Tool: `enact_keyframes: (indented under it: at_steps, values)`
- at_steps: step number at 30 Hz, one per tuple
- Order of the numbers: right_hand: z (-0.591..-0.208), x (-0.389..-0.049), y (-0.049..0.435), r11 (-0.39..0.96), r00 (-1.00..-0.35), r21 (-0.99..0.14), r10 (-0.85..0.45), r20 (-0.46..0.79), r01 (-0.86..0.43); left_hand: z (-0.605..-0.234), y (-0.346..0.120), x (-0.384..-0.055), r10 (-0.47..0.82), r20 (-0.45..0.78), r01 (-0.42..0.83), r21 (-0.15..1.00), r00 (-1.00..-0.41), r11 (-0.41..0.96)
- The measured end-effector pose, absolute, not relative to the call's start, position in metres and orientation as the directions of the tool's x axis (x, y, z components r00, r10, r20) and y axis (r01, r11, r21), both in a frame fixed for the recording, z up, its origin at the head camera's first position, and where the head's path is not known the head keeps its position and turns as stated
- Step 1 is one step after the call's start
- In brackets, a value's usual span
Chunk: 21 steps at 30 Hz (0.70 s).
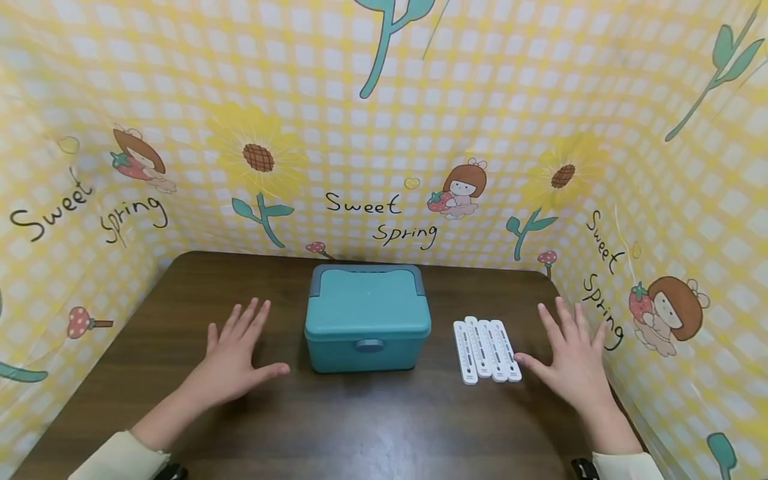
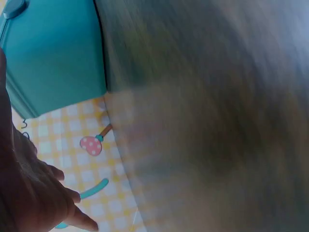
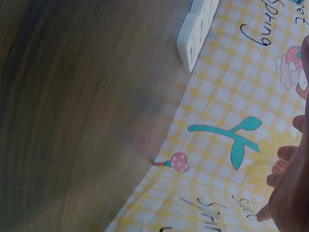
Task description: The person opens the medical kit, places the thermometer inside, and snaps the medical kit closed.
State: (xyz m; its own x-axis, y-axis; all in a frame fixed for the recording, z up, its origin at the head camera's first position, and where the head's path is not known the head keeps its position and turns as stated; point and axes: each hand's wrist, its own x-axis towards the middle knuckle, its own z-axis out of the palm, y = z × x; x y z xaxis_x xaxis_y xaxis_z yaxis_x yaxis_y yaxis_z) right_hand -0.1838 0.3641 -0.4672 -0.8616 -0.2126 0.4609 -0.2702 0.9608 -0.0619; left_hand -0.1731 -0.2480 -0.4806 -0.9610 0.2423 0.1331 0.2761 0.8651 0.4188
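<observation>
Yellow-and-white checked fabric (image 1: 345,150) rises behind and at both sides, beyond the reach of either hand's fingers, printed with sunflowers (image 1: 259,158), girls hugging strawberries (image 1: 459,193) and the words "Sweet Spring" (image 1: 363,205). Below it lies a dark brown wood-grain tabletop (image 1: 366,427).

At far left, a cream sleeve (image 1: 123,459) and a dark wrist strap (image 1: 172,472) sit behind the left hand (image 1: 231,363). Its fingers are straight and well spread, the thumb held out to the right, with nothing in their hold.

Just right of that thumb, and apart from it, stands a teal lidded storage box (image 1: 367,320), upright with its lid down. Its grey-blue carrying handle (image 1: 366,268) lies along the back edge, farther off than the fingertips, and a small oval latch (image 1: 369,345) sits on the front.

Right of the box, between it and the right hand's fingers, four white thermometers (image 1: 485,350) lie side by side, their ends slightly staggered (scales facing up). The right hand (image 1: 573,370) has its fingers fanned wide and gripping nothing; its thumb tip reaches the edge of the rightmost thermometer, though I cannot tell whether they touch. Behind those fingers come another dark strap (image 1: 584,469) and cream sleeve (image 1: 627,467).
</observation>
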Motion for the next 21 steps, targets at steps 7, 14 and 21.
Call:
enact_keyframes:
  at_steps: [7, 14, 21]
  values:
    - [-0.470, -0.185, 0.351, 0.949, -0.857, -0.136, -0.189, 0.480, -0.286, -0.488, -0.234, -0.177, 0.198, 0.086, 0.210, 0.591, -0.977, 0.779]
    - [-0.472, -0.186, 0.340, 0.938, -0.858, -0.199, -0.157, 0.489, -0.285, -0.489, -0.223, -0.179, 0.158, 0.066, 0.159, 0.698, -0.985, 0.698]
    - [-0.475, -0.184, 0.329, 0.935, -0.870, -0.242, -0.118, 0.479, -0.260, -0.491, -0.208, -0.179, 0.128, 0.039, 0.111, 0.768, -0.991, 0.631]
